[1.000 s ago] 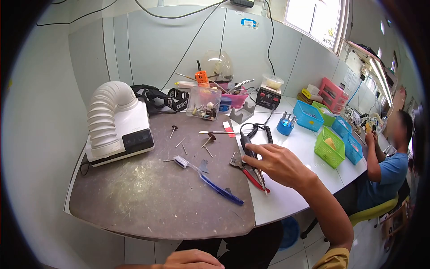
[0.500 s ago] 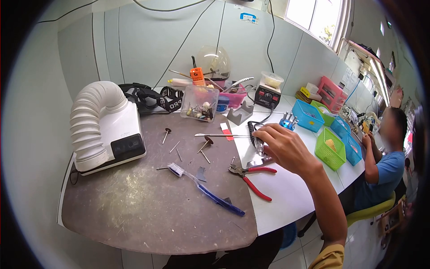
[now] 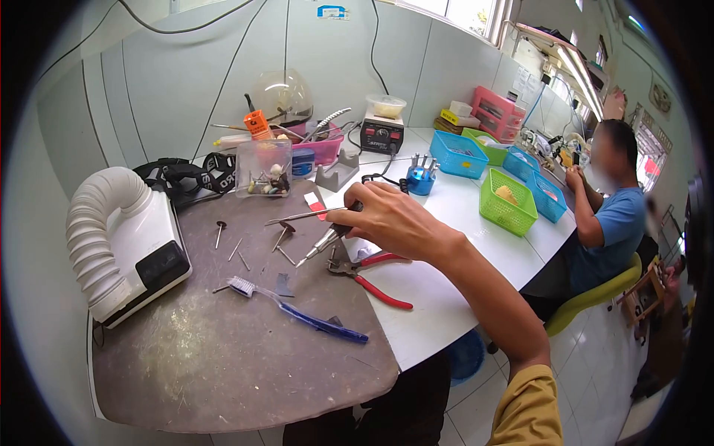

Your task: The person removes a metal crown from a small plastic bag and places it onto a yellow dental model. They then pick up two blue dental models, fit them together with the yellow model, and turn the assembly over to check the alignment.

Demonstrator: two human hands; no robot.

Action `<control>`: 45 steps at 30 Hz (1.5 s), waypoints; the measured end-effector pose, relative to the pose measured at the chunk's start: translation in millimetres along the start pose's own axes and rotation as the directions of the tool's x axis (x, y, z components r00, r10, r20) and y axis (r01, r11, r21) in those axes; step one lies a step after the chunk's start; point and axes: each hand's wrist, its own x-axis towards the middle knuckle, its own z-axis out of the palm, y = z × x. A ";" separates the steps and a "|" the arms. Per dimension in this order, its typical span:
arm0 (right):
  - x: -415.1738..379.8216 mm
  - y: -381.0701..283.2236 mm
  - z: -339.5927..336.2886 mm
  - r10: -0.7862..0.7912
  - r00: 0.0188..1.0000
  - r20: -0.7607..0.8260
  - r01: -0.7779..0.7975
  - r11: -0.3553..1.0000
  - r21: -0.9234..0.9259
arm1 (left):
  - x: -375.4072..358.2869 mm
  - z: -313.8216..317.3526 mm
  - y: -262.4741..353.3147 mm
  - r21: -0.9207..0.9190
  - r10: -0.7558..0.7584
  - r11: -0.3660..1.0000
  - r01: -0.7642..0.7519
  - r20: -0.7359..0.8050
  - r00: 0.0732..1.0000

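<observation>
My right hand is closed around a metal rotary handpiece, whose pointed tip is aimed down and left over the front of the grey mat. A thin metal tool also sticks out leftward from the same fingers. Beneath the hand lie red-handled pliers, on the border of mat and white table. Left of the tip, a brown disc bit and some thin pins rest on the mat. A blue toothbrush lies nearer to me. My left hand is out of view.
A white machine with a ribbed hose stands at the left. Behind are a clear box, a control unit and a blue bit holder. Blue and green baskets stand right, near a seated person.
The view has swung right. My right hand has lifted the handpiece from the table and brought it left, beside the pliers; its tip now points over the mat.
</observation>
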 end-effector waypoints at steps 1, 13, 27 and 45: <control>0.0 -0.2 -0.8 0.001 1.000 -0.004 -0.001 1.000 0.013 | 1.2 -0.3 -2.1 -0.003 0.000 1.000 0.000 0.002 1.000; -19.2 18.0 3.4 -0.008 0.975 -0.220 0.008 1.000 -0.004 | 14.2 -21.4 -31.9 0.120 0.066 0.990 -0.070 0.038 0.997; -33.6 8.7 19.8 0.155 0.988 0.000 -0.155 0.988 0.018 | 86.8 -13.0 0.7 0.111 0.269 0.942 -0.318 0.318 0.909; -33.3 12.2 10.2 0.148 0.989 -0.013 -0.141 0.960 0.243 | 26.8 -41.0 94.2 0.895 -0.275 0.338 -0.290 0.389 0.879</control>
